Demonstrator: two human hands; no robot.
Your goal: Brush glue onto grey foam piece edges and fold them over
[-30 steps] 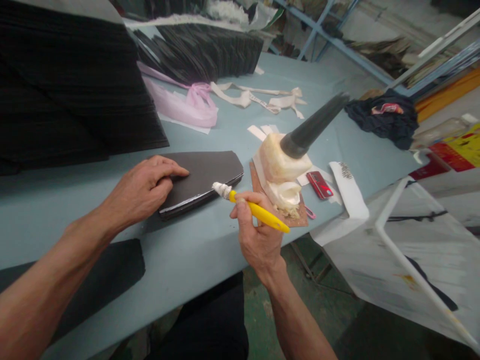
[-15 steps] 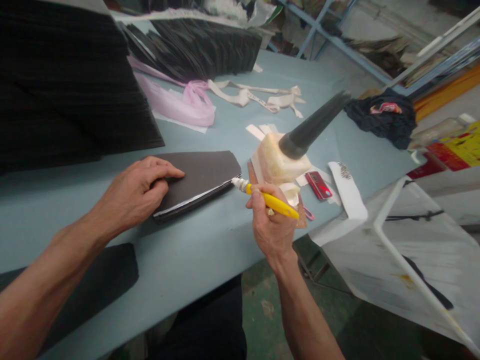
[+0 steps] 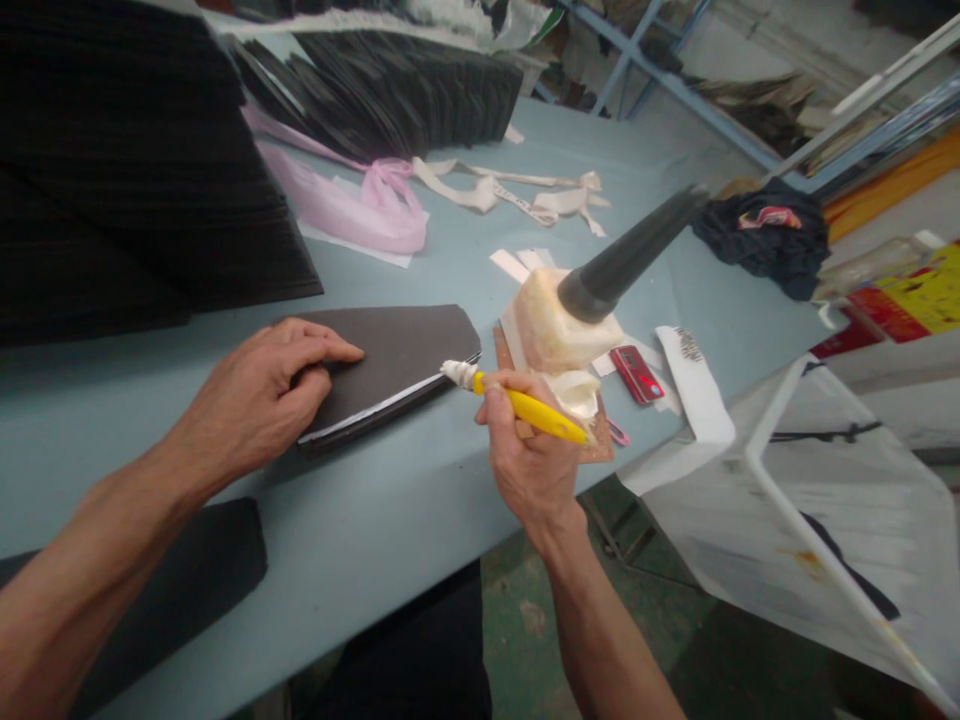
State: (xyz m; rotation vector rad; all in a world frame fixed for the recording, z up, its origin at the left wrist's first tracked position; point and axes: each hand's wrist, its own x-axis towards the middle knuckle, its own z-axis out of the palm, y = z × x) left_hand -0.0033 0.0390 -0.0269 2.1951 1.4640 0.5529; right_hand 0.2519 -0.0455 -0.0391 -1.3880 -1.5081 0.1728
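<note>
My right hand (image 3: 529, 445) is closed round the yellow handle of a brush (image 3: 540, 412). Its white-coated bristles touch the near edge of a dark grey panel stack (image 3: 405, 345), close to the right end, where a white strip runs along that edge. On top of the stack rests my left hand (image 3: 274, 375), index finger stretched out and thumb apart; the other fingers are partly hidden. Right of the brush stands a cream-coloured block-shaped container (image 3: 559, 325) with a black tube (image 3: 634, 255) rising from it, on a brown board (image 3: 600, 445) smeared with white paste.
Tall stacks of black sheets (image 3: 142, 190) stand at the left and back (image 3: 420, 95). A pink plastic strip (image 3: 352, 210) and white bands (image 3: 525, 195) lie behind. A red box (image 3: 636, 375) sits right; a white bin (image 3: 847, 520) adjoins the table. Another dark panel (image 3: 195, 570) lies near left.
My right hand and the brush have shifted left along the panel stack's near edge, away from its right corner. My left hand stays on the stack, nearly unmoved.
</note>
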